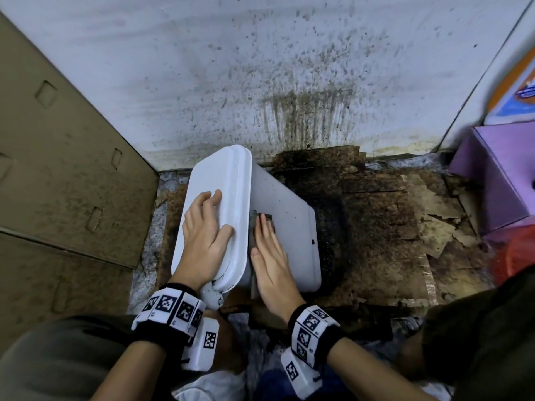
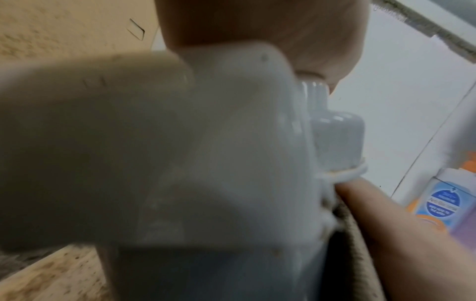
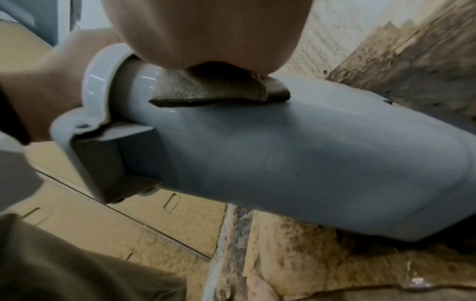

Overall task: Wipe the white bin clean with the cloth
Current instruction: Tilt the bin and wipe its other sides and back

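The white bin lies on its side on the floor, its shut lid facing left. My left hand rests flat on the lid with fingers spread, thumb over the lid's rim. My right hand presses a folded grey-brown cloth flat against the bin's upturned side, just right of the lid rim. In the right wrist view the cloth sits under my palm on the bin. The left wrist view shows the lid's hinge corner, blurred, and my right hand beyond it.
Stained cardboard covers the floor under and right of the bin, with a dark wet patch. A spattered white wall rises behind. Cardboard panels stand at left. A purple box and a red bag sit at right.
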A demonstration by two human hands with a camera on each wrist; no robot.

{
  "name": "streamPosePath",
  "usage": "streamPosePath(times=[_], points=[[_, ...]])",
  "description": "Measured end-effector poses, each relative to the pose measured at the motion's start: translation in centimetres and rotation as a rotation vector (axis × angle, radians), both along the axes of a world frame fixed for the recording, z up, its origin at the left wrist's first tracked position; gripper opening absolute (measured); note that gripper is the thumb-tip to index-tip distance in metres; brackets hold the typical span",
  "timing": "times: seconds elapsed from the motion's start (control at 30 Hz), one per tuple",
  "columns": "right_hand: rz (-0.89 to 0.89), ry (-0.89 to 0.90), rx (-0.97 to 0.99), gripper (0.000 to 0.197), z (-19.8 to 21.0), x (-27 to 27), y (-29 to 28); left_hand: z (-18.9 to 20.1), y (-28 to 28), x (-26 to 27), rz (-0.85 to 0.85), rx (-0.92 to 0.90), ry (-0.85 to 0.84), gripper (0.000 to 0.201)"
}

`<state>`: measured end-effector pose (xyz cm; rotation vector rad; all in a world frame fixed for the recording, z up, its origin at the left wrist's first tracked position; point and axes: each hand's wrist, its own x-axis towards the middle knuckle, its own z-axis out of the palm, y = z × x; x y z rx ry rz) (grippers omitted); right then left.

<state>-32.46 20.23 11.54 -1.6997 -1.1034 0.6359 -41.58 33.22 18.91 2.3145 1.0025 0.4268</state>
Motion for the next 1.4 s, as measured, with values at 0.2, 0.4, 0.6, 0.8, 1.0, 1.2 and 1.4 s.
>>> streamPosePath(times=[0.2,0.4,0.6,0.8,1.0,1.2,1.4], points=[[0.068,0.066,-0.012,0.055,-0.6,1.7,0.9,0.0,-0.2,-0.1,0.003,0.012,0.006,0.073],[-0.021,0.122,-0.057,0.053,-3.8,4.2,1.9,0.0,-0.3,-0.3,0.005,-0.007,-0.021,0.072],[-0.133,0.196,-0.204,0.054,-9.0,7.4,1.8,0.1,-0.1,-0.4,0.004,-0.028,-0.042,0.070],[-0.187,0.291,-0.355,0.054,-11.3,9.9,0.5,-0.3,0.0,-0.5,-0.007,-0.035,-0.075,0.069],[-0.237,0.358,-0.369,0.056,-11.1,9.6,1.8,-0.3,0.1,-0.5,-0.009,-0.023,-0.068,0.069],[-0.166,0.374,-0.291,0.057,-6.6,8.3,3.4,0.0,-0.3,0.0,-0.016,0.002,-0.050,0.069],[0.016,0.360,-0.100,0.054,-0.3,7.0,6.8,0.0,-0.4,-0.1,-0.012,0.005,-0.037,0.070]])
